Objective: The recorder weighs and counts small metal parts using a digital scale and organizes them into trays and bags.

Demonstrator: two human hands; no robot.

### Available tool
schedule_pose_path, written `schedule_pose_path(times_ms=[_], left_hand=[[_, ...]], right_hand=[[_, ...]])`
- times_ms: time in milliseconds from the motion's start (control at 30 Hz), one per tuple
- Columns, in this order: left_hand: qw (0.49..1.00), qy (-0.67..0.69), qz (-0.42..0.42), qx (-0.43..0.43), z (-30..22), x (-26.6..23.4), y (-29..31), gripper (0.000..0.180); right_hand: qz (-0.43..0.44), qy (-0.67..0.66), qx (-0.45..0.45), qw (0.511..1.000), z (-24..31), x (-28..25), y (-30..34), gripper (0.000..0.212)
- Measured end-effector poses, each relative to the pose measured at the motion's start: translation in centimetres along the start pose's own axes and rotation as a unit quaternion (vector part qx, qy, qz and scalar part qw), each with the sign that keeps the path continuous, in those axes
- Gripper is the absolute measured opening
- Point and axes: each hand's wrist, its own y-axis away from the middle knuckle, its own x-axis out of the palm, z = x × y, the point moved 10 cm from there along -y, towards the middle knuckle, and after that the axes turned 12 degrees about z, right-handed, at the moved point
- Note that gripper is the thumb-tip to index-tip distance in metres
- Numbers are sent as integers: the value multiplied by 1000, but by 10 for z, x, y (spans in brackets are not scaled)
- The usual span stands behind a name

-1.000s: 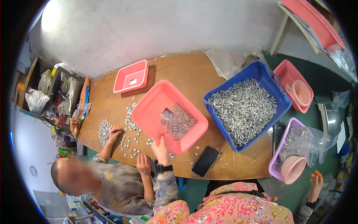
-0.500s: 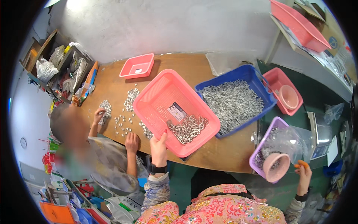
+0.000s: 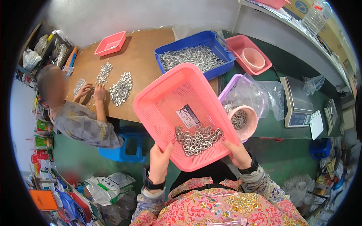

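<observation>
A pink perforated plastic basket (image 3: 162, 94) is held up in front of me, tilted toward my body. Oval metal rings (image 3: 198, 141) are heaped at its lower end, beside a printed label card (image 3: 187, 116) on its floor. My left hand (image 3: 160, 160) grips the near left rim, thumb on top. My right hand (image 3: 238, 153) clasps the right corner, thumb over the edge; the other fingers of both hands are mostly hidden underneath. Just beyond the right corner, a pale pink bowl (image 3: 252, 126) with small metal pieces stands in a purple basket (image 3: 230, 87).
A blue tub (image 3: 222, 45) of metal parts stands behind the basket. At left, a co-worker's hands (image 3: 93, 90) handle small pieces by piles (image 3: 121, 89) on the brown table. A scale (image 3: 296, 103) sits to the right, a blue stool (image 3: 122, 148) low at left.
My right hand has come from the far right, beside the purple basket, onto the pink basket's right corner. The view has shifted right. The co-worker's hands have come together.
</observation>
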Motion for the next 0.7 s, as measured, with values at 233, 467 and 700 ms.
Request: schedule_pose_path(times_ms=[233, 467, 700], left_hand=[[953, 298, 11, -44, 40, -11, 10, 51], [965, 263, 14, -1, 16, -37, -8, 54], [968, 244, 45, 26, 18, -1, -27, 55]], right_hand=[[16, 165, 26, 986, -30, 15, -38, 48], [86, 640, -192, 739, 57, 126, -46, 41], [-51, 705, -78, 703, 14, 113, -70, 61]])
